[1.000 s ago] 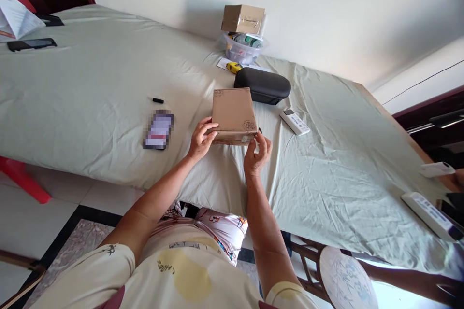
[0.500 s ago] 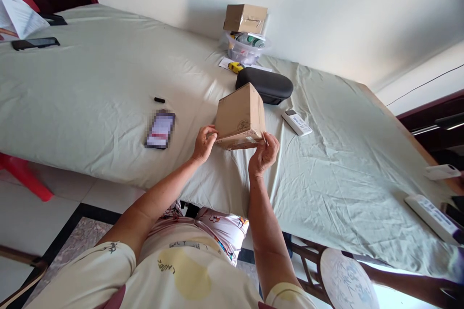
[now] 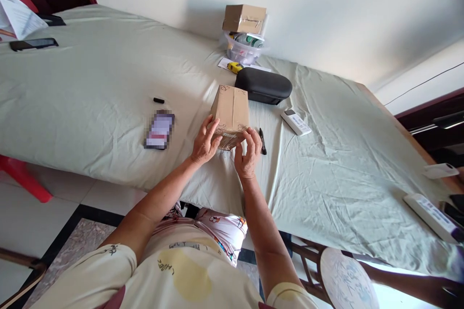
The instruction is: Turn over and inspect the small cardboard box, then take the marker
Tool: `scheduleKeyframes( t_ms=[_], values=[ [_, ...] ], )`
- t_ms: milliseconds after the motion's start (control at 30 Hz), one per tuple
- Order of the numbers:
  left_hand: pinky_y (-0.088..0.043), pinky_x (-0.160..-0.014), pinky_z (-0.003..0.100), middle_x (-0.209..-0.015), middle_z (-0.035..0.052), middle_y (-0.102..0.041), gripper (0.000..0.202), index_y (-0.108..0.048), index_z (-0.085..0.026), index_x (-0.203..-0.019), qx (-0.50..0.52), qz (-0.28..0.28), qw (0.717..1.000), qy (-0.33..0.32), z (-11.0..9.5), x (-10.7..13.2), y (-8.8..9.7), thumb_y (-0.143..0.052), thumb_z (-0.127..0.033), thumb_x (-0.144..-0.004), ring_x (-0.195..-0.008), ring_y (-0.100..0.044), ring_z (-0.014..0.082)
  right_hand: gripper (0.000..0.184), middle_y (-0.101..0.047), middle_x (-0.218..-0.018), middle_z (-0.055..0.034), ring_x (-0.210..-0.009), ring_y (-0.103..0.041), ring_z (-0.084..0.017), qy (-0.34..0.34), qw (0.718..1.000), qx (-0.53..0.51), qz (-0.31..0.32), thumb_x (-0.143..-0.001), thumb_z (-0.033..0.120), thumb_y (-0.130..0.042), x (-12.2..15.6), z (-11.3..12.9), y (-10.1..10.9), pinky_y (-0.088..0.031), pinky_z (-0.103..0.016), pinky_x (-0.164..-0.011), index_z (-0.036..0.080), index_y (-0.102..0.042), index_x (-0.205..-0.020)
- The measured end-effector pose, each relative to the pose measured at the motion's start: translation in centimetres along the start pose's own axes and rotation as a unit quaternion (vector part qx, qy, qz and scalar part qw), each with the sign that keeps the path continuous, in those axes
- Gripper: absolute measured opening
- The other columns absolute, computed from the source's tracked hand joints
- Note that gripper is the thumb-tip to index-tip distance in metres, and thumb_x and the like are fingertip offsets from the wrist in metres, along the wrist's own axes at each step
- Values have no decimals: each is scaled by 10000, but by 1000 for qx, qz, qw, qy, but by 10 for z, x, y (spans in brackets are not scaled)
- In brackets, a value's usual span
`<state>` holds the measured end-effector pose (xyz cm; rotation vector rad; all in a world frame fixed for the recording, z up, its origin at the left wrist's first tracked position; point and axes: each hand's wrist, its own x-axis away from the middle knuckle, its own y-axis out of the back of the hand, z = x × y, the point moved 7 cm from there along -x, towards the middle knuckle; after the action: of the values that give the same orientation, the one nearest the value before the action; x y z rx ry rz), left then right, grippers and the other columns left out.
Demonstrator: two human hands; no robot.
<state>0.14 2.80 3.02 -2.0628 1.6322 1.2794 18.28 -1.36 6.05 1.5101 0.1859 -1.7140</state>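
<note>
The person's left hand (image 3: pixel 206 141) is pressing its spread fingers against the cardboard box (image 3: pixel 230 117), while the right hand (image 3: pixel 248 153) is curling around the near edge, just in front of the black hard case (image 3: pixel 263 86). If the grip is loosening, the box may be slipping onto the marker pen (image 3: pixel 262 141) beside the case. No writing is readable on the box
</note>
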Motion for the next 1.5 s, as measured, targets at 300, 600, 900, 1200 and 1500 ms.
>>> scheduleKeyframes(
  t_ms=[300,600,900,1200,1500],
  values=[
    [-593,-1144,437,-1729,51,-359,443,-583,-421,-1513,52,16,998,-23,6,6,-15,-401,-340,-1118,-1446,-599,281,485,-454,-1621,-132,-1566,-376,-335,4,990,132,55,-1056,279,-498,7,12,-19,-441,-590,-1238,278,-556,-1538],
    [-600,-1127,440,-1654,58,-483,388,-673,-366,-1417,40,3,999,5,4,5,-12,-456,-342,-1097,-1433,-611,282,461,-506,-1561,-100,-1466,-485,-311,-38,991,119,46,-1053,230,-516,7,6,-19,-460,-560,-1201,366,-638,-1477],
    [-538,-1179,378,-1631,109,-466,406,-671,-302,-1430,12,-8,1000,-13,1,1,-4,-415,-320,-1116,-1429,-589,252,477,-604,-1436,-126,-1308,-638,-264,-57,998,26,-18,-1070,216,-490,8,-13,-4,-614,-478,-1036,335,-597,-1519],
    [-490,-1228,389,-1548,134,-548,420,-651,-264,-1425,-9,-38,999,-7,7,-2,5,-375,-379,-1130,-1449,-569,232,527,-694,-1361,-136,-1133,-734,-224,-100,993,-50,27,-1085,277,-464,17,-18,-19,-680,-381,-869,302,-496,-1610],
    [-493,-1183,434,-1384,138,-634,493,-568,-251,-1394,148,-104,979,97,40,1,5,-592,-588,-1034,-1337,-619,266,369,-733,-1298,-117,-1213,-708,-245,-88,995,-35,41,-1076,269,-483,13,-20,-16,-604,-455,-1052,251,-687,-1383]
  ],
)
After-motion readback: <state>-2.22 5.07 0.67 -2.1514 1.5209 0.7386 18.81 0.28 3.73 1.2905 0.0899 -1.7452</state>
